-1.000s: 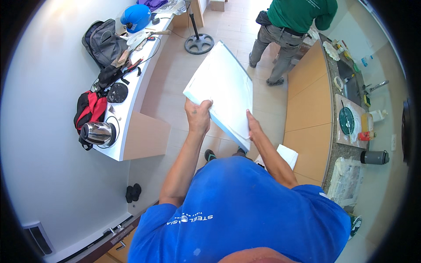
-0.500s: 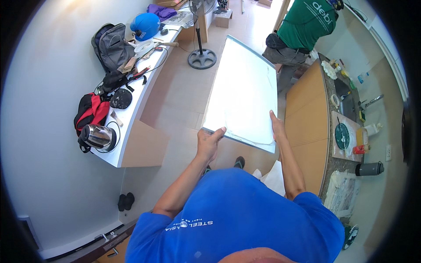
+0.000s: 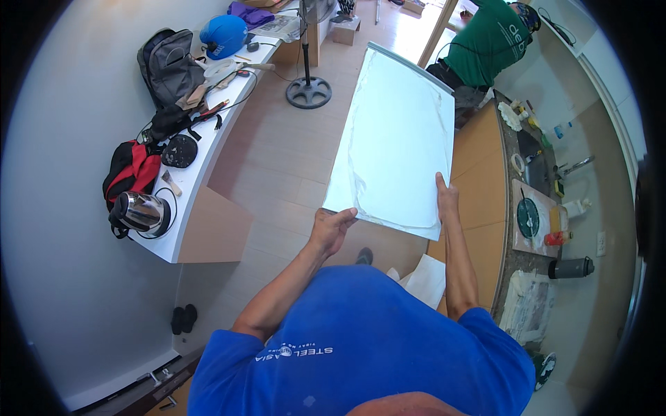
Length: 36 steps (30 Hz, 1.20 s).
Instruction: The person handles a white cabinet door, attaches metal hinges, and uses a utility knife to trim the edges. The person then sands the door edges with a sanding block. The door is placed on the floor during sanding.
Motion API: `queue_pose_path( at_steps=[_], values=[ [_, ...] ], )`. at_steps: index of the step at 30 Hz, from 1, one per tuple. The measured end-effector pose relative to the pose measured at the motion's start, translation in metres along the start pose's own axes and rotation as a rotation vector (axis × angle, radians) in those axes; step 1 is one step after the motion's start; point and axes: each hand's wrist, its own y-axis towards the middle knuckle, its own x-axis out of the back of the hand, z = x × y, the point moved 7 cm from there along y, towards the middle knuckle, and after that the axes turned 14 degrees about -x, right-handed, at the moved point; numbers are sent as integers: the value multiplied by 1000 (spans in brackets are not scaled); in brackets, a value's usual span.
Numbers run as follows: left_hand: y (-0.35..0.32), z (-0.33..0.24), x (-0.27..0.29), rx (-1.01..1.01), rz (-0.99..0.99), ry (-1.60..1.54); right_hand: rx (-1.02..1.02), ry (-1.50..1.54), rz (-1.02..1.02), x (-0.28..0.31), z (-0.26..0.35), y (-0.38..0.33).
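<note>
You hold the white panel [image 3: 399,142] out over the floor [image 3: 274,166], between the white worktop [image 3: 191,179] on your left and the tan cabinet fronts [image 3: 479,182] on your right. Your left hand [image 3: 330,230] pinches the near left corner, thumb on the face; your right hand [image 3: 448,200] clasps the right edge toward its near end. The fingers behind are hidden, so how firmly either grip bears cannot be told.

Both holds sit low on the panel, with no support showing at the far end; it could dip if a wrist tires or a thumb slips. That end overlaps the co-worker [image 3: 489,45] in view, contact unclear, so pushing forward or turning right might bump them. A leftward swing could catch the pole stand [image 3: 308,89]. If the streaked face is soft, your left thumb may mark it. The white sheet [image 3: 425,281] near your shoe [image 3: 364,256] could slide underfoot.
</note>
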Motion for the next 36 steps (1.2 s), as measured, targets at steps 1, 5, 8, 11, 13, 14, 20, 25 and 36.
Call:
queue_pose_path(
  at_steps=[1, 5, 8, 11, 13, 14, 20, 25, 36],
  values=[
    [-1, 2, 1, 8, -7, 5, -6, 21, 5, 2, -3, 0],
    [1, 8, 0, 16, 14, 12, 77, 8, -56, 12, -7, 5],
    [2, 14, 9, 21, 72, 40, 154, 74, -82, 11, -7, 4],
    [1, 8, 0, -4, 86, 51, 92, 133, -37, 9, -1, 1],
    [0, 6, -9, -10, 103, 49, 32, 124, -41, 21, -16, 16],
    [-1, 5, -9, -13, 112, 52, 25, 136, -38, 20, -14, 16],
    [0, 1, -9, -33, 144, 68, 45, 273, 68, 8, 1, 6],
    [-3, -7, -19, -56, 151, 113, 63, 358, 123, 8, -5, 8],
    [-9, -11, -14, -44, 129, 140, -23, 333, 183, -2, -13, -6]
  ],
)
